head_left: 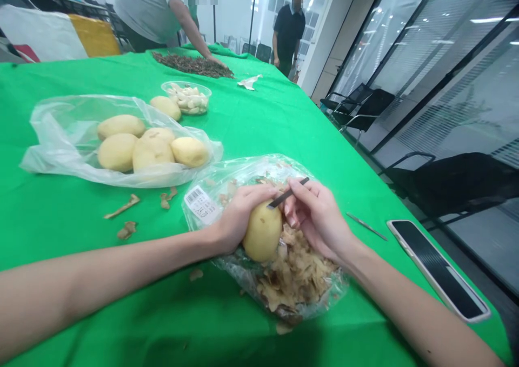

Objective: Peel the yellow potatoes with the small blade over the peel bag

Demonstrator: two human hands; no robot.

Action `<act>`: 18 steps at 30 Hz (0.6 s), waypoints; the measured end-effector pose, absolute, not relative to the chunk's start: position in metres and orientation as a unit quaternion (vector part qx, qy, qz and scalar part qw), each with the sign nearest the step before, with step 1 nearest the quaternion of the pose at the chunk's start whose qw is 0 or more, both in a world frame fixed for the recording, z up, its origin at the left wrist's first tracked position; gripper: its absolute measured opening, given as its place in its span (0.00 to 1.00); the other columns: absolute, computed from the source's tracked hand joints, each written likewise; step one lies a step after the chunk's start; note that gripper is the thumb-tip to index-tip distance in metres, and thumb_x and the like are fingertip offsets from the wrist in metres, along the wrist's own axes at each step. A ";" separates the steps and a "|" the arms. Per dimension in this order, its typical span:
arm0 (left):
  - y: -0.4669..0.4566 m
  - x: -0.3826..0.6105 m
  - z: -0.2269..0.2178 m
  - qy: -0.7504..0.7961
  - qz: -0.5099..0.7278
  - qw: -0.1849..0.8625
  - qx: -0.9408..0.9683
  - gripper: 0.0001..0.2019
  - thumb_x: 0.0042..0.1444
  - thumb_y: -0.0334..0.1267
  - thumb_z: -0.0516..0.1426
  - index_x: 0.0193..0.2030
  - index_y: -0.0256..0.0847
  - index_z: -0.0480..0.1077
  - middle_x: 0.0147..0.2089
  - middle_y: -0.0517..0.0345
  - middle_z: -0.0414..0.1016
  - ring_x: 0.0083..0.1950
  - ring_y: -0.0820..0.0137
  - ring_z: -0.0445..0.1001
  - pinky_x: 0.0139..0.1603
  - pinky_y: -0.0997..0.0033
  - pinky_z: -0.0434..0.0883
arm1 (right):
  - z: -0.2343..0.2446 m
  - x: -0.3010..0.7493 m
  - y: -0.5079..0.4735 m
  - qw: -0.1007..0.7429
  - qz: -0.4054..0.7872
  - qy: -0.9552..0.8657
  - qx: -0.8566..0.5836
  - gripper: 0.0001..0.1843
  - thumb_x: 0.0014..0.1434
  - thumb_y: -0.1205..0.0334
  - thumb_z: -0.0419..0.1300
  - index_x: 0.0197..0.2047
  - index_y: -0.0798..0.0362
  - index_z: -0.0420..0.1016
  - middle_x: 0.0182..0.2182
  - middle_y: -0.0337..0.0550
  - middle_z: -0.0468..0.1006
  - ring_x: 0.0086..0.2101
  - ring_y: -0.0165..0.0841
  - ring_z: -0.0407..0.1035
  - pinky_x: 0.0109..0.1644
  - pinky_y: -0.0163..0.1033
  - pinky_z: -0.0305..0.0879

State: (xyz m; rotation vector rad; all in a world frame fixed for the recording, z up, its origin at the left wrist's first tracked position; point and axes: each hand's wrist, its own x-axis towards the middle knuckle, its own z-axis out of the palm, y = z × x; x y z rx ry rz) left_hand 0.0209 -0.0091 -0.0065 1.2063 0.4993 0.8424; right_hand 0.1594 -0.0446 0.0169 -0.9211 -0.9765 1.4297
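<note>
My left hand [239, 210] is closed round a peeled potato [263, 234], gripping it from the left and over the top. In my right hand [320, 210] is a slim dark carving knife [284, 195], pinched between thumb and fingers. Its shiny slanted tip meets the potato's upper end. Beneath both hands lies a clear plastic bag [227, 175] with a barcode label [201, 204]. Brown potato peelings [300, 267] are heaped on it. To the left, several peeled potatoes [152, 149] rest in a whitish plastic bag [60, 140].
A tub of peeled garlic cloves [188, 98] stands behind the potatoes. On the right lie a thin metal tool [367, 226] and a phone [440, 267]. At the far end, a person [150, 10] reaches into a dark brown pile [190, 64]; another person [288, 32] stands beyond.
</note>
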 end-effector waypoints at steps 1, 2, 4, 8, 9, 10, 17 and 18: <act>-0.009 0.021 -0.007 0.226 0.381 0.712 0.544 0.15 0.58 0.41 0.53 0.24 0.36 0.71 0.27 0.58 0.75 0.29 0.70 0.71 0.36 0.71 0.66 | 0.017 0.159 -0.044 0.557 0.610 -0.409 -0.387 0.22 0.54 0.52 0.66 0.16 0.58 0.74 0.12 0.37 0.69 0.12 0.21 0.62 0.16 0.24 0.59; -0.009 0.021 -0.007 0.228 0.384 0.710 0.545 0.15 0.58 0.41 0.53 0.24 0.36 0.70 0.27 0.58 0.74 0.29 0.71 0.70 0.36 0.71 0.66 | 0.017 0.160 -0.044 0.559 0.614 -0.404 -0.384 0.22 0.55 0.52 0.66 0.16 0.58 0.74 0.12 0.38 0.70 0.12 0.20 0.62 0.15 0.24 0.58; -0.008 0.020 -0.006 0.229 0.389 0.705 0.547 0.14 0.57 0.41 0.54 0.24 0.36 0.70 0.26 0.58 0.74 0.29 0.71 0.70 0.37 0.71 0.66 | 0.016 0.160 -0.044 0.563 0.615 -0.397 -0.384 0.23 0.55 0.52 0.65 0.16 0.58 0.74 0.13 0.39 0.71 0.12 0.20 0.62 0.14 0.23 0.57; -0.008 0.019 -0.006 0.230 0.385 0.708 0.546 0.14 0.57 0.41 0.54 0.24 0.36 0.69 0.25 0.58 0.74 0.28 0.70 0.69 0.36 0.71 0.66 | 0.014 0.161 -0.044 0.567 0.601 -0.400 -0.396 0.23 0.57 0.52 0.64 0.16 0.58 0.73 0.13 0.40 0.71 0.12 0.20 0.61 0.13 0.23 0.55; -0.008 0.019 -0.006 0.231 0.382 0.709 0.546 0.15 0.57 0.41 0.53 0.24 0.36 0.69 0.25 0.57 0.74 0.28 0.70 0.69 0.36 0.71 0.66 | 0.014 0.161 -0.045 0.567 0.597 -0.405 -0.398 0.23 0.57 0.52 0.64 0.16 0.57 0.73 0.13 0.39 0.71 0.12 0.20 0.61 0.13 0.23 0.55; -0.008 0.019 -0.006 0.230 0.380 0.710 0.547 0.15 0.58 0.41 0.53 0.24 0.36 0.69 0.25 0.57 0.74 0.28 0.70 0.70 0.36 0.71 0.66 | 0.014 0.161 -0.045 0.566 0.594 -0.409 -0.399 0.23 0.57 0.52 0.64 0.16 0.57 0.73 0.12 0.38 0.70 0.12 0.21 0.61 0.13 0.23 0.56; -0.009 0.020 -0.004 0.188 0.371 0.716 0.560 0.17 0.61 0.39 0.51 0.24 0.35 0.71 0.28 0.55 0.76 0.32 0.69 0.72 0.40 0.72 0.67 | 0.017 0.158 -0.047 0.566 0.588 -0.429 -0.388 0.23 0.54 0.51 0.66 0.16 0.57 0.73 0.12 0.37 0.69 0.12 0.21 0.61 0.15 0.24 0.61; -0.009 0.020 -0.004 0.186 0.369 0.717 0.561 0.17 0.61 0.39 0.50 0.24 0.35 0.71 0.28 0.55 0.76 0.33 0.69 0.72 0.40 0.72 0.67 | 0.017 0.158 -0.047 0.566 0.583 -0.432 -0.392 0.23 0.54 0.51 0.66 0.16 0.57 0.73 0.11 0.37 0.69 0.12 0.21 0.61 0.15 0.25 0.61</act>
